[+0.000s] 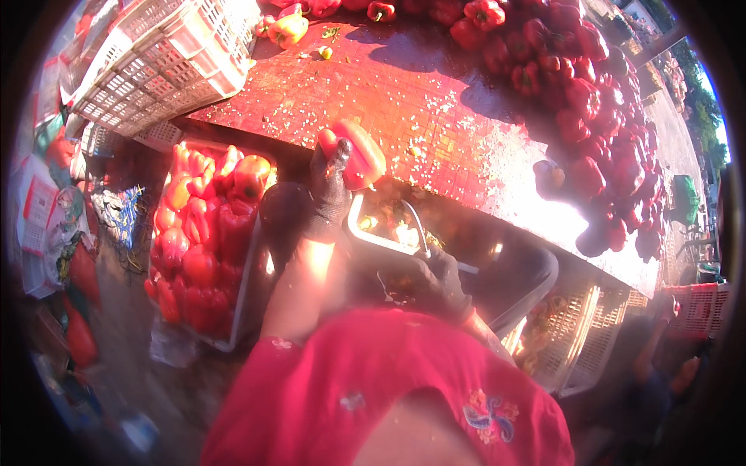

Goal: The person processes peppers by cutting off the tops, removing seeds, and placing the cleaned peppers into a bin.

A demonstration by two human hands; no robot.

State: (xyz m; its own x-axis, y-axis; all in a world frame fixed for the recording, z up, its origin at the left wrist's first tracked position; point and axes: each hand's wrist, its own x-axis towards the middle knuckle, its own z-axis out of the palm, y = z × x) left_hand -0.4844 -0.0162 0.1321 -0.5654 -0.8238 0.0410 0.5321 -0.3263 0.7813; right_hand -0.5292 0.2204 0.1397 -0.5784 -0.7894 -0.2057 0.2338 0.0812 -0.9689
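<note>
My left hand [332,182], in a dark glove, is closed round a red bell pepper [364,159] near the table's front edge. Low at centre right, my right hand [443,281], also gloved, has its fingers curled at the lower end of a thin, curved, pale tool [417,221]; whether it is a blade I cannot tell. That tool rises over a white-rimmed container [382,245] with yellow-green scraps inside. Beside my left forearm stands a crate [242,299] full of red peppers [203,233].
The red tabletop [326,93] is strewn with pale seeds. A big heap of red peppers [587,124] covers its right side. An empty-looking plastic crate [159,74] stands tilted at the far left. More crates [579,334] stand low right, near another person [649,373].
</note>
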